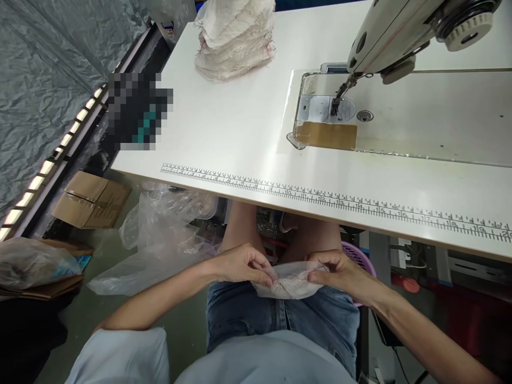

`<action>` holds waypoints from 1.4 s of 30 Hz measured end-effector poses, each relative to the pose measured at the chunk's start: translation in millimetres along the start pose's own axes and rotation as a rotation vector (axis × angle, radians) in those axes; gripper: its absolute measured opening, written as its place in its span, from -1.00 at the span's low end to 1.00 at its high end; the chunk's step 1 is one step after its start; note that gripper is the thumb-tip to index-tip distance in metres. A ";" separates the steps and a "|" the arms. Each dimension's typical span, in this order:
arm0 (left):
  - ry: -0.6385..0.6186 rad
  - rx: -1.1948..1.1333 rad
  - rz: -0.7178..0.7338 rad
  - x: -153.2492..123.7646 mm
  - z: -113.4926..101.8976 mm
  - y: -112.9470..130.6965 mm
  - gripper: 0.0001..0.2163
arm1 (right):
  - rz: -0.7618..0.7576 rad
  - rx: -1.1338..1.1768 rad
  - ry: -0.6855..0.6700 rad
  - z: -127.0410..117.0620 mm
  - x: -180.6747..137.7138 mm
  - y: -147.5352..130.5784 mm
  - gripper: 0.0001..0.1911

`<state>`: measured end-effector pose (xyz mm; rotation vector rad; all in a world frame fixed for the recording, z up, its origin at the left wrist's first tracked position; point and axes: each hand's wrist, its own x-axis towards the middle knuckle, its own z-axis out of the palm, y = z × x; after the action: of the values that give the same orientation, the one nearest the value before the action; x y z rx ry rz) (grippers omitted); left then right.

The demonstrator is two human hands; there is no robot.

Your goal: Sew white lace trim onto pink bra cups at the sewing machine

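"In the head view, holds what in the left hand (253, 266)?"
"Pinches the left end of a thin white cloth (291, 287) between thumb and fingers."
"And in the right hand (338, 271)?"
"Grips the right end likewise, thumb against fingers."
"Where to look for this cloth?"
"Just over the jeans (256, 312), on the near side of the table (224, 128). Cannot tell if touching them."
"And on the table?"
"Bears a cloth pile (236, 42) at far left, a sewing machine (394, 34) at far right, and a printed ruler (288, 191) along the near edge."
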<state>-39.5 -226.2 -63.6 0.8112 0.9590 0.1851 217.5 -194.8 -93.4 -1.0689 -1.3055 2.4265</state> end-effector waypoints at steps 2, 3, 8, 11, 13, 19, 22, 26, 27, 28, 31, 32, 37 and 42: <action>-0.015 -0.006 0.003 1.5 0.5 1.9 -0.72 | 0.008 0.034 0.005 -1.6 -1.7 3.6 -0.81; -0.025 -0.010 -0.001 1.8 0.6 3.5 -0.71 | 0.014 0.048 0.008 -1.8 -2.0 4.7 -0.81; -0.047 -0.045 -0.018 -0.1 0.0 8.7 -0.65 | 0.037 0.088 0.025 -0.4 -0.1 7.4 -0.78; -0.055 -0.043 -0.018 -1.2 -0.4 8.1 -0.64 | 0.038 0.088 0.012 0.5 0.8 9.1 -0.80; -0.060 -0.041 -0.015 -1.6 -0.5 7.6 -0.63 | 0.035 0.095 0.006 0.8 0.4 10.4 -0.82; -0.050 -0.044 -0.027 -3.7 -0.5 10.4 -0.62 | 0.014 0.141 0.030 3.3 -1.9 12.5 -0.83; -0.065 -0.051 0.005 -0.5 -0.5 9.7 -0.62 | 0.016 0.146 0.068 6.0 -0.9 12.6 -0.77; -0.055 -0.066 0.007 11.5 1.1 3.8 -0.59 | 0.035 0.162 0.141 8.4 0.9 12.9 -0.68; -0.037 -0.076 -0.011 14.4 1.7 2.6 -0.61 | 0.037 0.173 0.160 8.4 0.8 13.0 -0.67; -0.022 -0.087 -0.029 16.6 2.3 1.8 -0.63 | 0.036 0.183 0.173 8.1 0.5 13.2 -0.67; -0.015 -0.102 -0.062 17.7 3.6 3.0 -0.64 | 0.023 0.193 0.171 6.3 -0.6 13.9 -0.71; -0.025 -0.105 -0.068 16.5 3.8 4.2 -0.63 | 0.018 0.190 0.162 5.7 -0.5 14.2 -0.72; -0.048 -0.089 -0.065 8.4 4.1 11.0 -0.61 | 0.008 0.183 0.132 4.8 2.0 14.2 -0.73; -0.049 -0.011 -0.058 4.1 4.5 15.5 -0.63 | 0.004 0.155 0.080 4.2 -0.6 11.8 -0.76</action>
<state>-30.4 -215.8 -54.2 0.7736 0.9335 0.1198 217.1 -204.9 -100.9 -1.1143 -1.0723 2.4156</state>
